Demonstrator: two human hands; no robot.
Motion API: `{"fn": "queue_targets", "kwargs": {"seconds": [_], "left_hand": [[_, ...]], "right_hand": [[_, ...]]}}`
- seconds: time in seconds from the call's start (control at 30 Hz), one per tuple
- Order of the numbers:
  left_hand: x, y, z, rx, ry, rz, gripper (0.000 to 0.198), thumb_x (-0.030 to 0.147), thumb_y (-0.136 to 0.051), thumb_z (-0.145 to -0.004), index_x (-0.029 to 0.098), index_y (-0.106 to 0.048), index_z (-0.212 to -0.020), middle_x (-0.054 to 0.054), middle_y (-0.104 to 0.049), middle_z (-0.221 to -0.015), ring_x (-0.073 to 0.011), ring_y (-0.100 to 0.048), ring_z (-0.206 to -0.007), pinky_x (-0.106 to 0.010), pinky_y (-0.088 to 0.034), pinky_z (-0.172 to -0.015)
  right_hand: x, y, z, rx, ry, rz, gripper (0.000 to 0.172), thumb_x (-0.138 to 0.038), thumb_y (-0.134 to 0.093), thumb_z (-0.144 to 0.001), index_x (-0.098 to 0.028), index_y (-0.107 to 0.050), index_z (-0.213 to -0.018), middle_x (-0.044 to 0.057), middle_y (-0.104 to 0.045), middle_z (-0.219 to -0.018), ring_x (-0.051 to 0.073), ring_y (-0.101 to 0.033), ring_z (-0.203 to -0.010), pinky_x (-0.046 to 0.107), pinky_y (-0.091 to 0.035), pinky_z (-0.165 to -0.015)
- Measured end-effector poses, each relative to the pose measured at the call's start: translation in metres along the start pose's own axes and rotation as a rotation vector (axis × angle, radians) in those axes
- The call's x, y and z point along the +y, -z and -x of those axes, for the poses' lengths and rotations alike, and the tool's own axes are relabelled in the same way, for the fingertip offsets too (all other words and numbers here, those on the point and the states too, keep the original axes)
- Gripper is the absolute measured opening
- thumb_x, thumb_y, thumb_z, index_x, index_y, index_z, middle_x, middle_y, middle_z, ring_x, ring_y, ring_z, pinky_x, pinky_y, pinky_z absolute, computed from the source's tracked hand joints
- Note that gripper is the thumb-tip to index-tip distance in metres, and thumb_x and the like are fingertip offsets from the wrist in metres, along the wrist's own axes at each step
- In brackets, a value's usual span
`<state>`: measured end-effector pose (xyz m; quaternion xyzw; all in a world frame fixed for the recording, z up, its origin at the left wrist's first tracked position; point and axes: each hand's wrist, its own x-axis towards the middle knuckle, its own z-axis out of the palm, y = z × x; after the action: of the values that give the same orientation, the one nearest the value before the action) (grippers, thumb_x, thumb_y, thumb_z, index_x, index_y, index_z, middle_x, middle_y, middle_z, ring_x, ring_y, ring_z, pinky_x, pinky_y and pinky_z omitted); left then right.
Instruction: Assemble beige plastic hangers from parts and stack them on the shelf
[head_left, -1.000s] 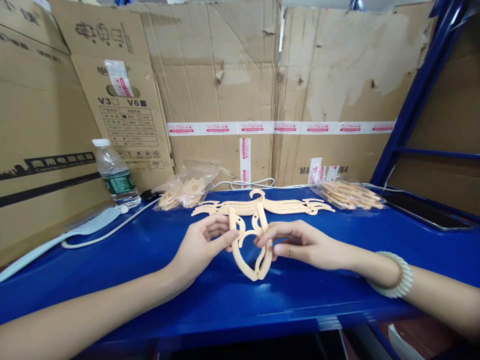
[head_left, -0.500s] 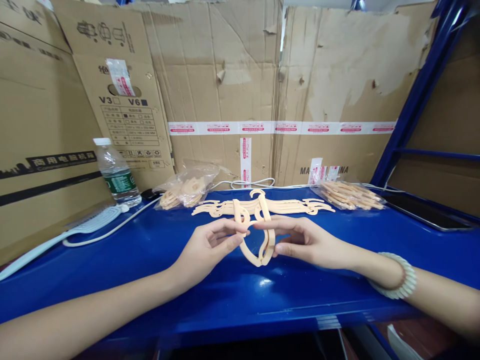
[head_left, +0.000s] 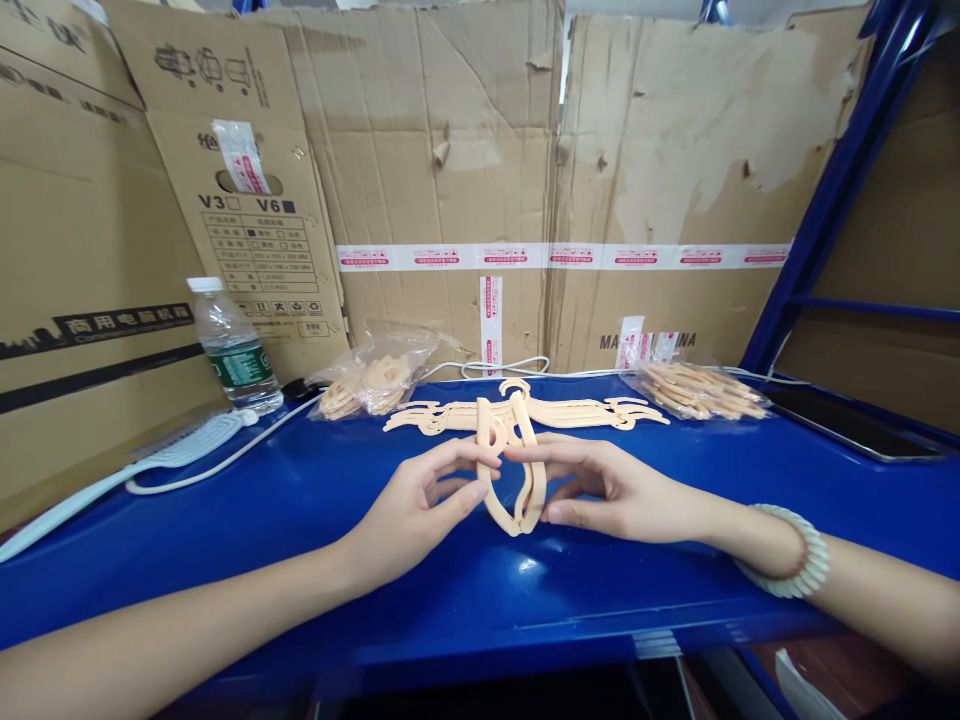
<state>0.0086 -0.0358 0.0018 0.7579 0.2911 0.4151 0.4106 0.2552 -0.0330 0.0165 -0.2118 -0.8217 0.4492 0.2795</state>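
Note:
Both hands hold a pair of beige plastic hanger pieces [head_left: 513, 478] upright over the blue shelf [head_left: 480, 590], joined at the bottom and forming a narrow loop. My left hand [head_left: 420, 505] pinches the left piece with thumb and fingers. My right hand [head_left: 607, 490] pinches the right piece, and a beaded bracelet [head_left: 796, 562] sits on that wrist. Just behind the hands lies a flat stack of assembled beige hangers [head_left: 525, 412].
A plastic bag of beige parts [head_left: 371, 380] lies at the back left, another bag [head_left: 697, 388] at the back right. A water bottle [head_left: 232, 350], a white comb-like tool [head_left: 161, 455] and a white cable [head_left: 495, 368] sit to the left and rear. Cardboard boxes [head_left: 450, 180] wall the back.
The two held pieces have been pressed closer together, the loop between them narrowing. Both hands moved slightly up and away toward the hanger stack.

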Motion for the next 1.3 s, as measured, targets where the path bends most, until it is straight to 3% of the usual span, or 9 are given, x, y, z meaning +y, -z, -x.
{"fn": "queue_targets", "kwargs": {"seconds": [0.07, 0.23, 0.47, 0.63, 0.83, 1.03, 1.17, 1.3], "left_hand": [[-0.001, 0.0, -0.002, 0.05, 0.01, 0.004, 0.012, 0.023, -0.059, -0.088, 0.02, -0.064, -0.099, -0.003, -0.066, -0.102, -0.0178, -0.063, -0.1, -0.028, -0.052, -0.088], [-0.002, -0.001, -0.005, 0.149, 0.036, 0.084, 0.008, 0.024, -0.065, -0.083, 0.017, -0.061, -0.085, -0.002, -0.064, -0.089, -0.0175, -0.066, -0.089, -0.027, -0.055, -0.079], [-0.005, -0.002, -0.007, 0.131, 0.035, 0.122, 0.014, 0.025, -0.069, -0.08, 0.018, -0.057, -0.085, 0.001, -0.059, -0.091, -0.013, -0.065, -0.082, -0.024, -0.055, -0.073], [-0.009, -0.003, -0.006, 0.127, -0.004, 0.058, 0.012, 0.026, -0.067, -0.082, 0.018, -0.058, -0.084, 0.0, -0.057, -0.091, -0.0131, -0.062, -0.085, -0.025, -0.055, -0.076], [-0.006, -0.001, -0.007, 0.148, 0.062, 0.016, 0.015, 0.029, -0.064, -0.082, 0.017, -0.058, -0.088, -0.003, -0.06, -0.095, -0.0161, -0.064, -0.083, -0.03, -0.057, -0.073], [-0.014, 0.005, -0.011, 0.109, 0.103, -0.142, 0.009, 0.023, -0.059, -0.082, 0.017, -0.057, -0.088, -0.006, -0.066, -0.104, -0.02, -0.067, -0.095, -0.038, -0.054, -0.089], [-0.015, 0.006, -0.01, 0.045, 0.023, -0.314, 0.004, 0.015, -0.055, -0.08, 0.018, -0.054, -0.082, -0.007, -0.068, -0.107, -0.0203, -0.064, -0.101, -0.039, -0.049, -0.096], [-0.01, 0.009, -0.009, 0.01, -0.051, -0.524, 0.012, 0.011, -0.052, -0.078, 0.02, -0.056, -0.086, -0.005, -0.067, -0.109, -0.0219, -0.061, -0.106, -0.038, -0.048, -0.095]], "right_hand": [[-0.001, 0.001, 0.001, -0.007, 0.014, 0.007, 0.054, -0.023, -0.06, -0.089, -0.022, -0.042, -0.139, 0.01, -0.062, -0.118, 0.017, -0.065, -0.098, 0.034, -0.055, -0.086], [-0.005, 0.001, 0.002, 0.019, 0.081, 0.147, 0.053, -0.023, -0.061, -0.087, -0.026, -0.043, -0.137, 0.01, -0.043, -0.14, 0.021, -0.055, -0.115, 0.037, -0.051, -0.093], [-0.011, -0.005, -0.002, -0.079, 0.123, 0.221, 0.043, -0.02, -0.064, -0.084, -0.019, -0.046, -0.122, 0.008, -0.052, -0.119, 0.018, -0.054, -0.106, 0.037, -0.045, -0.097], [-0.013, -0.003, -0.004, -0.09, 0.126, 0.316, 0.036, -0.021, -0.062, -0.086, -0.018, -0.046, -0.119, 0.008, -0.054, -0.115, 0.018, -0.052, -0.105, 0.036, -0.043, -0.097], [-0.004, 0.004, -0.005, -0.1, 0.103, 0.463, 0.056, -0.027, -0.059, -0.088, -0.019, -0.034, -0.138, 0.012, -0.044, -0.138, 0.023, -0.042, -0.127, 0.04, -0.034, -0.108], [0.014, 0.008, -0.009, -0.118, 0.081, 0.63, 0.06, -0.034, -0.051, -0.094, -0.019, -0.026, -0.146, 0.014, -0.033, -0.149, 0.026, -0.031, -0.137, 0.047, -0.026, -0.113], [0.021, 0.01, -0.009, -0.144, -0.008, 0.708, 0.065, -0.042, -0.047, -0.095, -0.017, -0.021, -0.149, 0.015, -0.026, -0.153, 0.029, -0.019, -0.142, 0.053, -0.021, -0.114], [0.02, 0.012, -0.007, -0.104, -0.036, 0.758, 0.069, -0.047, -0.047, -0.094, -0.016, -0.02, -0.15, 0.016, -0.026, -0.153, 0.03, -0.022, -0.141, 0.052, -0.023, -0.113]]}}
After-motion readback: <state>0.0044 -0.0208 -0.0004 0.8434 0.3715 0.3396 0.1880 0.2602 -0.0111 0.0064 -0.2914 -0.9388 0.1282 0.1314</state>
